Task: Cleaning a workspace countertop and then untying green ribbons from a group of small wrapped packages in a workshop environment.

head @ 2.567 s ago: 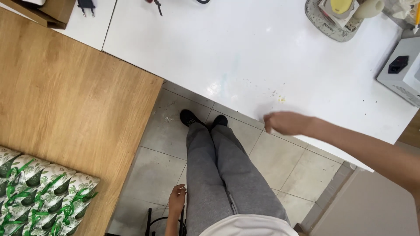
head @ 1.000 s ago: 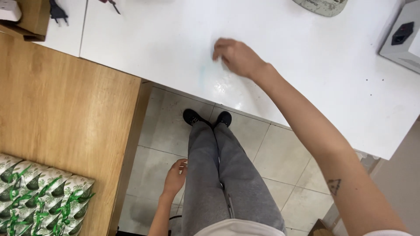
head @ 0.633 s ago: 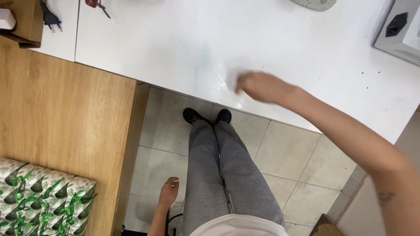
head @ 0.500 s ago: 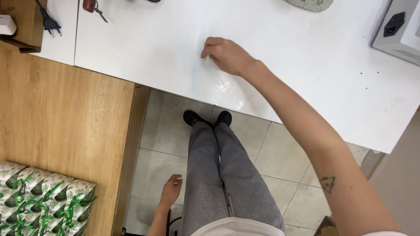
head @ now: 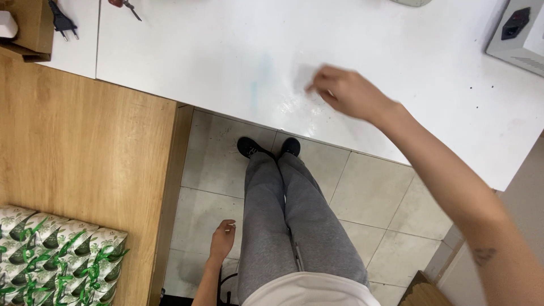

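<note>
Right hand (head: 347, 93) is out over the white tabletop (head: 187, 62), fingers (head: 317, 89) curled narrow and pinched against the surface near its front edge; motion blur, can't tell if they hold anything. Glossy smeared patch (head: 283, 102) on the tabletop sits just beside the fingertips, with a faint bluish streak to its left. Left hand (head: 222, 241) hangs low beside the grey trousers (head: 283, 221), fingers loosely curled, holding nothing, over the tiled floor (head: 368, 192). Wide bare span of white top on all sides of the right hand. Grey box (head: 518, 34) at the far right corner, black plug (head: 62, 24) and cardboard box (head: 31, 28) far left, all well apart. Wooden tabletop (head: 85, 153) butts the white one at left; green-printed packs (head: 56, 255) at its near corner.
</note>
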